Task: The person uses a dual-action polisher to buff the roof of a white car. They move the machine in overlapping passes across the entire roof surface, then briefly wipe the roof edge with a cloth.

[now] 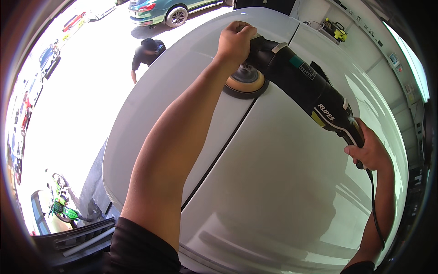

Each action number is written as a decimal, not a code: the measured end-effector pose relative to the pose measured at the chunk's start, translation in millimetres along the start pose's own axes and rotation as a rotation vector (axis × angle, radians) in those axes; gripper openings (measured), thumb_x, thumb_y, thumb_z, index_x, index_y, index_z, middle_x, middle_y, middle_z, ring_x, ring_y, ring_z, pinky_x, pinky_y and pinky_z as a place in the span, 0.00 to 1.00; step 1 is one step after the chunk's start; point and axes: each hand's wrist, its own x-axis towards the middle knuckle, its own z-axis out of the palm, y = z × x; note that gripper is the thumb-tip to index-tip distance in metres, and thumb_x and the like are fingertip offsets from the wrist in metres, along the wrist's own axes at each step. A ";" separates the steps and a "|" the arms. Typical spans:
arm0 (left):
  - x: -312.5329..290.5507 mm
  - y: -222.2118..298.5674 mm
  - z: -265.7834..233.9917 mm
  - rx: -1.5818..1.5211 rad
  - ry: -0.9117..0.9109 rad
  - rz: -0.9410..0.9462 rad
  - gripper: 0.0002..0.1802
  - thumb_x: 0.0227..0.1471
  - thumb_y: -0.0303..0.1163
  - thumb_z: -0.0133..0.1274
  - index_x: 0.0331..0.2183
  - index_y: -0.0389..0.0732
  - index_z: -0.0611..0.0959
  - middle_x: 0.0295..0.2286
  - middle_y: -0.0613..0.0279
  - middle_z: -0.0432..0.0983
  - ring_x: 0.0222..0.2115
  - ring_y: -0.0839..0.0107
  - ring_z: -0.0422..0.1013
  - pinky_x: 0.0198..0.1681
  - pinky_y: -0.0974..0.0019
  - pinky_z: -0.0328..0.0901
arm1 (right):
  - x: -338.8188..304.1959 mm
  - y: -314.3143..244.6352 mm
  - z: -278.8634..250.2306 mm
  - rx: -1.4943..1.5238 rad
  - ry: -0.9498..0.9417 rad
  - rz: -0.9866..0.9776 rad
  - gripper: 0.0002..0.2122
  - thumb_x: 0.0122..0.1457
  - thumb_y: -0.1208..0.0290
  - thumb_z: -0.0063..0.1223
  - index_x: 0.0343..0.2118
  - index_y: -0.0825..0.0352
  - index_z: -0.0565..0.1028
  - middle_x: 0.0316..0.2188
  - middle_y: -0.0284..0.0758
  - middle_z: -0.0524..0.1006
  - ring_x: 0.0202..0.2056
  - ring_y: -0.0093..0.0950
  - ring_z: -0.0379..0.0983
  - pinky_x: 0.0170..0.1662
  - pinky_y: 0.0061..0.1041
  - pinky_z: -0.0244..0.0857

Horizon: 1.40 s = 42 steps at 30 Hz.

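Note:
A black polisher (303, 82) stretches across the upper right over a white, glossy car panel (255, 169). My left hand (235, 43) is closed over its head end, at the top. Farther right, my right hand (372, 148) wraps round the rear handle, where the power cord (375, 205) leaves and runs down along my forearm. Beneath the head, the round yellow-orange polishing pad (244, 84) rests against the panel, close to a dark seam (223, 150) that crosses it diagonally. My left forearm hides part of the panel.
Outside at the upper left, a person in dark clothes (148, 55) bends beside the panel's edge. A blue-green car (169, 11) stands beyond. A green motorcycle (61, 201) is at lower left. Along the right wall sits a yellow-green machine (335, 31) on a ledge.

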 end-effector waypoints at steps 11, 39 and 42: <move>-194.8 51.0 -127.6 0.296 0.120 0.176 0.15 0.57 0.35 0.50 0.41 0.35 0.76 0.37 0.55 0.72 0.39 0.61 0.74 0.43 0.63 0.70 | -97.8 -17.2 53.3 -0.090 -0.422 -0.248 0.28 0.56 0.65 0.59 0.58 0.56 0.61 0.28 0.40 0.78 0.30 0.43 0.78 0.36 0.37 0.72; -130.8 8.5 -204.2 0.621 0.205 0.105 0.22 0.65 0.39 0.49 0.54 0.34 0.73 0.51 0.54 0.72 0.50 0.63 0.72 0.55 0.60 0.65 | 186.2 -121.8 43.3 -0.054 0.208 -0.122 0.21 0.52 0.71 0.52 0.49 0.71 0.66 0.24 0.39 0.76 0.17 0.28 0.74 0.23 0.30 0.72; -130.9 8.8 -210.5 0.708 0.230 0.080 0.23 0.65 0.41 0.49 0.53 0.35 0.74 0.50 0.54 0.73 0.50 0.63 0.72 0.54 0.61 0.64 | 173.4 -99.3 29.5 0.041 0.223 -0.040 0.19 0.52 0.73 0.53 0.47 0.69 0.66 0.22 0.34 0.72 0.16 0.25 0.71 0.21 0.30 0.69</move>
